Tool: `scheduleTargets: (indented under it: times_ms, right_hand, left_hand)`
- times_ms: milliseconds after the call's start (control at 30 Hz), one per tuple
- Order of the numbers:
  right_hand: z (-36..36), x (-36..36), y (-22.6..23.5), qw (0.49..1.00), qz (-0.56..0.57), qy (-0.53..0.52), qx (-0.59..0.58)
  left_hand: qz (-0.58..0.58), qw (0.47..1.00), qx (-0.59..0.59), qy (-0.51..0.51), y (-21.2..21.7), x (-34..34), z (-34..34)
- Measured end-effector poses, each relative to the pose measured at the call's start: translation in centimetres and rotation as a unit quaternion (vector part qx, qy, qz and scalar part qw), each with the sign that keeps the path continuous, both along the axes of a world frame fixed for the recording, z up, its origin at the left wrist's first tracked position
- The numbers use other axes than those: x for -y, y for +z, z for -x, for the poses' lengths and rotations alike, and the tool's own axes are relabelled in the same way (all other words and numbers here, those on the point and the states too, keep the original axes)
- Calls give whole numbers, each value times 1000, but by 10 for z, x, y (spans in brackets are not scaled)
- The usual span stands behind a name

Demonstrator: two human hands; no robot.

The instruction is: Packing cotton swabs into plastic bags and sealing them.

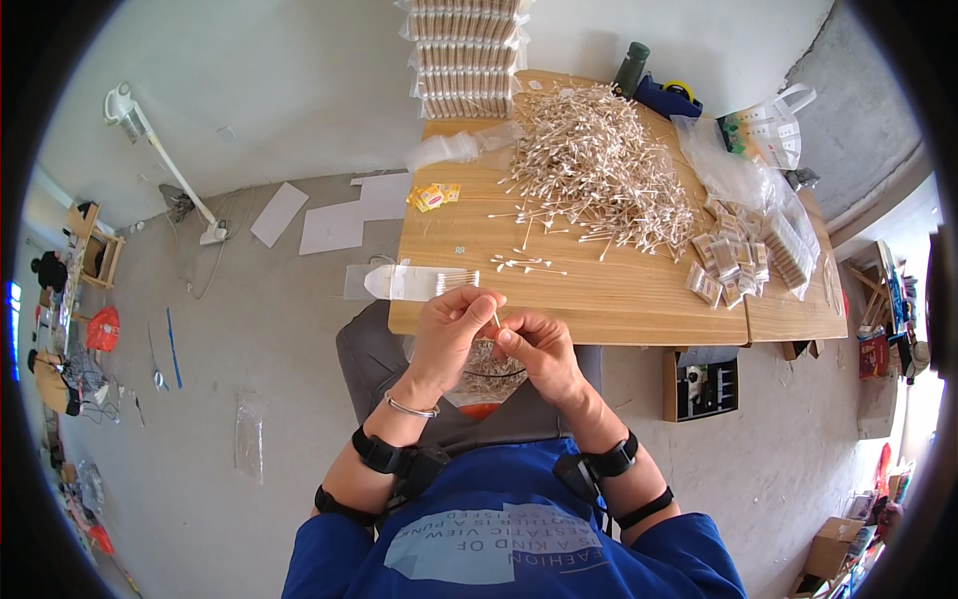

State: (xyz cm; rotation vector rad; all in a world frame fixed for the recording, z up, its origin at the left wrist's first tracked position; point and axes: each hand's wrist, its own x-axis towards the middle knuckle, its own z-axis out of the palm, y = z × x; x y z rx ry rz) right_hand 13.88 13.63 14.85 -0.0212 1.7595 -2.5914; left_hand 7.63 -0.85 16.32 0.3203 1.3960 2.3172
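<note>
My left hand point(454, 329) and my right hand point(542, 347) meet just over the table's near edge, both closed in a pinch. Between their fingertips is a thin cotton swab point(497, 318), partly hidden by the fingers. Right behind my left hand, a row of cotton swabs point(457, 280) lies on a white card and clear sleeve point(409, 283). A few loose swabs point(527, 264) are scattered a little farther in. The large heap of cotton swabs point(599, 160) covers the table's far middle. Below my hands, a clear bag of swabs point(491, 377) shows between my legs.
Stacked packs of swabs point(467, 60) stand at the back left of the wooden table point(629, 309). Yellow labels point(434, 196) lie at its left. Small filled boxes point(728, 262), plastic bags point(738, 160), a tape dispenser point(671, 97) and a dark green bottle point(631, 70) are on the right.
</note>
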Motion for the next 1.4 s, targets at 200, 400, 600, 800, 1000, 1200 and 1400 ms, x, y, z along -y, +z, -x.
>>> scheduleTargets:
  times_ms: [200,400,600,800,1000,1200,1400]
  right_hand:
    - [-1,-1,5,1000,10,23,-11]
    - [-1,-2,4,999,14,27,-11]
    - [-2,3,10,1000,10,9,2]
    - [0,0,8,1000,5,2,18]
    - [-2,-1,9,999,36,27,27]
    - [-3,-1,13,997,52,44,40]
    - [-3,-3,11,997,41,60,39]
  left_hand:
    - [-15,998,24,-53,-4,3,-1]
    - [-30,998,37,-50,-2,3,-1]
    - [-23,996,0,-85,0,6,4]
    - [9,998,-14,-57,-6,4,0]
    - [12,996,-40,-78,-6,5,1]
    - [-3,994,-37,-98,-7,7,2]
    - [-30,997,-30,-65,-1,5,2]
